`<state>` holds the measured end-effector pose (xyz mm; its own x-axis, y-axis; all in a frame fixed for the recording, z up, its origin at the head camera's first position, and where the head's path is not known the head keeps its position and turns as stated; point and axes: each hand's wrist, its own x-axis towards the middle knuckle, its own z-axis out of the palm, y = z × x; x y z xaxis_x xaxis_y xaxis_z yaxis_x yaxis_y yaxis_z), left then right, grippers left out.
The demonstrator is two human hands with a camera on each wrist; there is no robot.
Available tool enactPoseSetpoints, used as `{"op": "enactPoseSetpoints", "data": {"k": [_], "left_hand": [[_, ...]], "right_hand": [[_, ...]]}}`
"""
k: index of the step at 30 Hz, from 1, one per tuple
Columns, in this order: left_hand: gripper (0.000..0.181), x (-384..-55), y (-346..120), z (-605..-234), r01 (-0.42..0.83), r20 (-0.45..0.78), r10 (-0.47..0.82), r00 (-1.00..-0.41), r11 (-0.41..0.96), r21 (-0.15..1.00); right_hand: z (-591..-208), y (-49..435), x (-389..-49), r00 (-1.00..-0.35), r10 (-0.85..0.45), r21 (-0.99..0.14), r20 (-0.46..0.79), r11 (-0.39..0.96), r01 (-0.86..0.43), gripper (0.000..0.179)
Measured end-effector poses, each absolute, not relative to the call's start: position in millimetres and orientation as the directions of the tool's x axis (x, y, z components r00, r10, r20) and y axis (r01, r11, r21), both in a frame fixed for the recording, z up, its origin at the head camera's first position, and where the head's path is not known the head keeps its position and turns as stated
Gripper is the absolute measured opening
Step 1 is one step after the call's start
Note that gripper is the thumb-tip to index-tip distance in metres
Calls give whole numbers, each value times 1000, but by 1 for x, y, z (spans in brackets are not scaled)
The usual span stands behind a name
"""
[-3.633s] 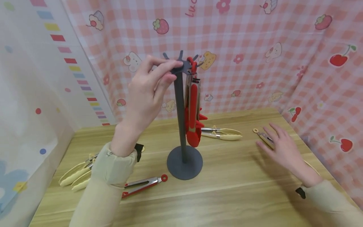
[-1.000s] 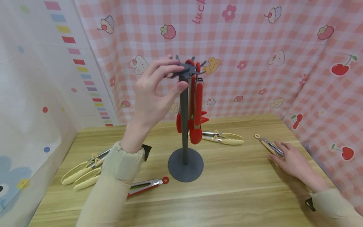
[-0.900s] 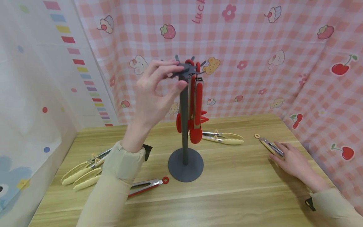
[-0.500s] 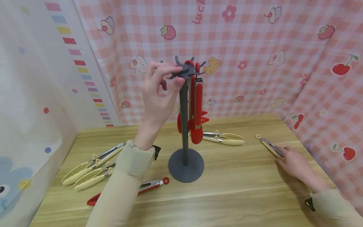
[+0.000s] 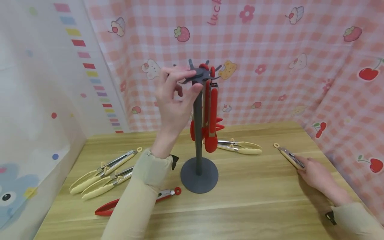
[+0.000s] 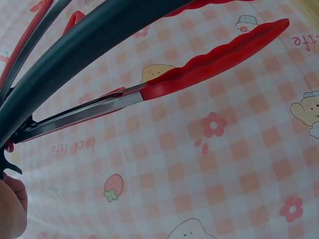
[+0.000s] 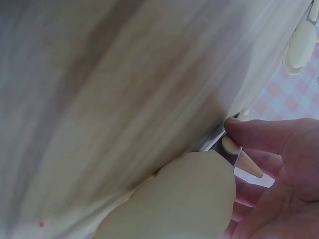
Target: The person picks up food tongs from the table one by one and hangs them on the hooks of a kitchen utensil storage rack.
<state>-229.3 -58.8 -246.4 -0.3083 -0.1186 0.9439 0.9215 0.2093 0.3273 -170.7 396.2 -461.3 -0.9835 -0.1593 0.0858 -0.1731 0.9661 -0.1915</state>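
My left hand [image 5: 175, 96] pinches the hub of a dark grey hook stand [image 5: 199, 176], index finger on top and thumb below. Red-tipped tongs [image 5: 212, 116] hang by red rings from its hooks on the right side; another red pair is partly hidden behind the pole. In the left wrist view, red tongs [image 6: 214, 64] hang beside the dark pole [image 6: 94, 55]. At the table's right, my right hand [image 5: 319, 176] holds cream tongs [image 5: 288, 155] lying on the table, their ring end pointing away. In the right wrist view the thumb presses on the cream tongs [image 7: 174, 199].
On the wooden table [image 5: 249, 206], two cream tongs [image 5: 102, 173] lie at the left. Red tongs [image 5: 108, 207] lie in front, partly under the left forearm. More cream tongs [image 5: 240, 147] lie behind the stand. Pink checked cloth [image 5: 270, 40] hangs at the back.
The stand's hooks and hanging red tongs have turned a little since the oldest frame. My right hand has slid back along the cream tongs, and my left wrist has shifted right.
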Motion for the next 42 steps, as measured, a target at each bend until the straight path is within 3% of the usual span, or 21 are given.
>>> {"op": "enactPoseSetpoints", "data": {"k": [17, 42], "left_hand": [[65, -230, -59, -245, 920, 946, -107, -305, 224, 322], [65, -229, -57, -247, 913, 942, -125, -311, 238, 332]], "right_hand": [[-460, 398, -171, -989, -142, -194, 37, 970, -147, 54], [-456, 386, -166, -987, -103, -269, 123, 954, -133, 55]]}}
